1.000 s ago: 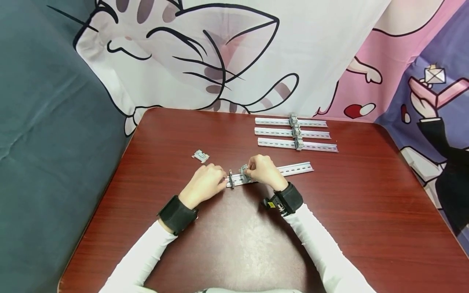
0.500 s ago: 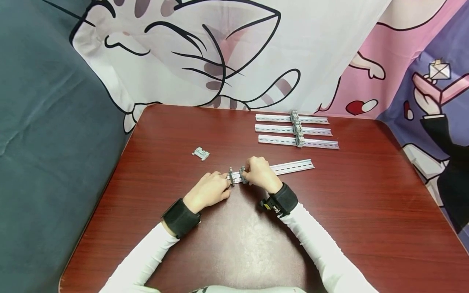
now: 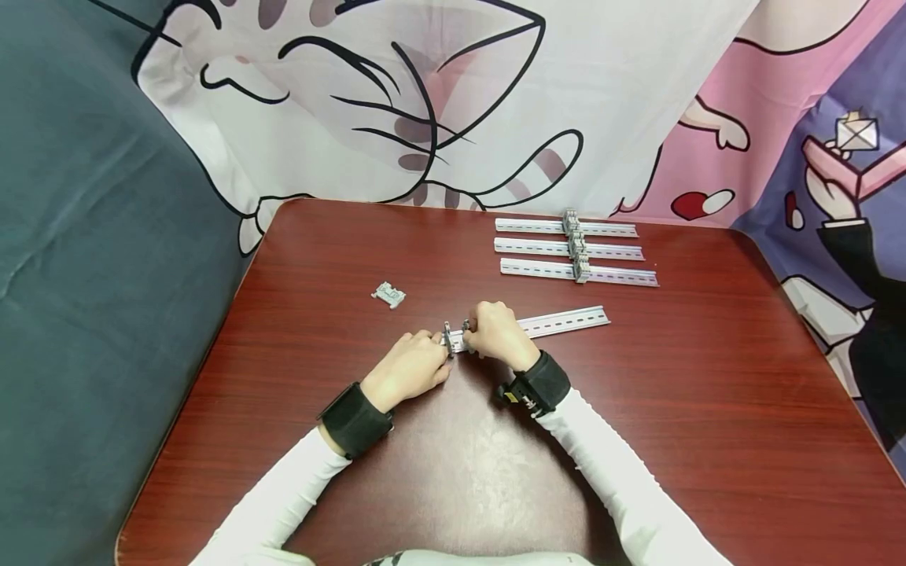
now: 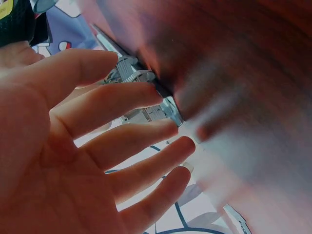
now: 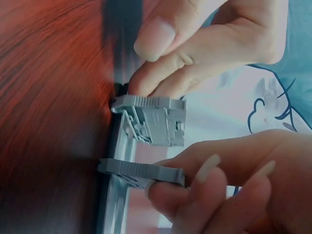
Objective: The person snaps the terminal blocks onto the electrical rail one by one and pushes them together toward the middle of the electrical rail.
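Observation:
A slotted metal DIN rail (image 3: 566,321) lies on the table in front of me, slanting up to the right. My left hand (image 3: 406,365) is at its left end. Its fingers (image 4: 141,139) extend to the rail, right behind a thin grey terminal block (image 5: 151,119) standing across it. My right hand (image 3: 501,336) pinches a second grey terminal block (image 5: 141,170) between thumb and fingers, upright on the same rail. A narrow gap separates the two blocks in the right wrist view. In the head view, my right fingers largely hide the second block.
Beyond my left hand, a loose pale terminal block (image 3: 388,295) lies flat on the brown table (image 3: 318,259). Three more rails lie parallel at the back right, with a row of grey blocks (image 3: 576,245) mounted across their middles. A printed curtain (image 3: 623,94) hangs behind the table.
My right hand has moved left along the rail with its terminal block, narrowing the gap to the other block. My left hand has shifted slightly right, its fingers now close behind the left block.

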Tool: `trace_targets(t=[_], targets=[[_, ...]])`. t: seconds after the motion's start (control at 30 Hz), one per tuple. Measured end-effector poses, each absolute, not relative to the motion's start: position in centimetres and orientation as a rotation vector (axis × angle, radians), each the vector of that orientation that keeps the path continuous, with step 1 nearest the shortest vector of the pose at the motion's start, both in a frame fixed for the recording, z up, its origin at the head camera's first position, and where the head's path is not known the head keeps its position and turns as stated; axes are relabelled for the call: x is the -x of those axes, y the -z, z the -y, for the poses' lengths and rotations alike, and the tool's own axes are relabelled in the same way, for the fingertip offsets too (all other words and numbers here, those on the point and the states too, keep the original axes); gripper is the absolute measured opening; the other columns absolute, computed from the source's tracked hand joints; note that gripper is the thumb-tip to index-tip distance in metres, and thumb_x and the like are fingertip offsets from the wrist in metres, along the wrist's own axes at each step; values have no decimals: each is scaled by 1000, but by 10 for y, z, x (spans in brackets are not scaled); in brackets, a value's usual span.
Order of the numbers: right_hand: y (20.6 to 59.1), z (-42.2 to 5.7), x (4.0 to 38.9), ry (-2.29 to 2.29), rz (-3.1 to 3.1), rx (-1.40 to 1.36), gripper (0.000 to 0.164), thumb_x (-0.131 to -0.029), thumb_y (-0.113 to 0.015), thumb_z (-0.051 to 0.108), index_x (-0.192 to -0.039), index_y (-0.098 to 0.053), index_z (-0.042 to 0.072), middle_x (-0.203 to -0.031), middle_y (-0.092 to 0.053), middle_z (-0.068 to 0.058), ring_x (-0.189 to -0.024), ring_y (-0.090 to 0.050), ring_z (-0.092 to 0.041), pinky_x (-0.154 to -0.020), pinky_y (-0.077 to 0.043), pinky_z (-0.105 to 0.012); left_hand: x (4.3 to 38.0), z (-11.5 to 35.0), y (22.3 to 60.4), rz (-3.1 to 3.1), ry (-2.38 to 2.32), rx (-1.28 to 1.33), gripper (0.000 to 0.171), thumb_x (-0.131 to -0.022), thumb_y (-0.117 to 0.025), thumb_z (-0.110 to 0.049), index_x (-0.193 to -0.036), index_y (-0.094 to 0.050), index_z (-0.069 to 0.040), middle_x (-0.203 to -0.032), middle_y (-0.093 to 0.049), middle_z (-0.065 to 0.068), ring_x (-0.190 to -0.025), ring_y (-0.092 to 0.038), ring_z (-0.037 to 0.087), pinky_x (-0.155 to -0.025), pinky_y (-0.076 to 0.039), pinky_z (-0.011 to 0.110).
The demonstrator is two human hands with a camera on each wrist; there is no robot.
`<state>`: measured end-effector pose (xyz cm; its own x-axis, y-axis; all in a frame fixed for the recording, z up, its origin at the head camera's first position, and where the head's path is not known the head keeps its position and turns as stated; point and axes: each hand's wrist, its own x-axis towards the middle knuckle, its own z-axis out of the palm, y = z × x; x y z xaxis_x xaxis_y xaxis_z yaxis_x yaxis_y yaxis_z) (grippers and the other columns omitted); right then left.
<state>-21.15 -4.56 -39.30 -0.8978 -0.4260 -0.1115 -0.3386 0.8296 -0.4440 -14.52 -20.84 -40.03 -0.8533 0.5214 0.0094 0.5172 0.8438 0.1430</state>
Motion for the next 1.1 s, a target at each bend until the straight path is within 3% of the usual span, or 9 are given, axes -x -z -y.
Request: trace_targets(t=[0.17,0.5,0.63,0.73,0.87,1.0,1.1], targets=[[395,49,215,635,-2730,531,27,-77,-65,10,-54,-53,14,-46,-61,2,-42,-61,-9,-53,-46,-25,144,207,402,-2992,-241,-837,21,-88,-64,-23,-75,-64,-8,-89,-64,11,-85,-62,31,-71,-49,43],[394,61,217,586,-2746,428,20,-77,-67,11,-57,-64,13,-46,-63,2,-40,-60,-8,-54,-49,-24,144,211,402,-2978,-244,-868,16,-88,-63,-20,-79,-66,-8,-96,-63,11,-91,-62,31,-74,-49,43],[396,64,212,576,-2773,422,20,-78,-67,11,-58,-63,13,-46,-62,2,-39,-59,-9,-53,-50,-25,153,220,404,-2991,-327,-863,19,-87,-62,-18,-69,-63,-15,-79,-65,4,-76,-62,26,-63,-49,41],[398,64,209,582,-2781,445,20,-78,-66,10,-58,-64,12,-46,-62,2,-39,-59,-10,-53,-50,-26,165,235,404,-3030,-404,-728,19,-86,-61,-17,-68,-67,-16,-70,-65,-1,-66,-61,21,-56,-48,38],[399,62,207,611,-2796,464,23,-78,-66,9,-56,-63,12,-45,-62,1,-40,-59,-11,-56,-52,-29,188,260,400,-3139,-477,-321,13,-85,-65,-20,-87,-74,-10,-83,-72,7,-76,-67,29,-61,-53,45],[399,57,207,615,-2820,487,33,-82,-65,13,-50,-57,15,-42,-58,2,-39,-58,-12,-59,-54,-34,212,277,398,-3119,-459,30,46,-84,-72,-33,-105,-63,7,-102,-65,24,-96,-61,43,-74,-52,53],[399,53,206,614,-2803,531,43,-89,-63,23,-48,-54,16,-40,-55,3,-38,-56,-11,-60,-53,-35,223,282,402,-3008,-425,114,66,-83,-73,-43,-114,-53,12,-109,-55,29,-104,-52,45,-80,-50,55]])
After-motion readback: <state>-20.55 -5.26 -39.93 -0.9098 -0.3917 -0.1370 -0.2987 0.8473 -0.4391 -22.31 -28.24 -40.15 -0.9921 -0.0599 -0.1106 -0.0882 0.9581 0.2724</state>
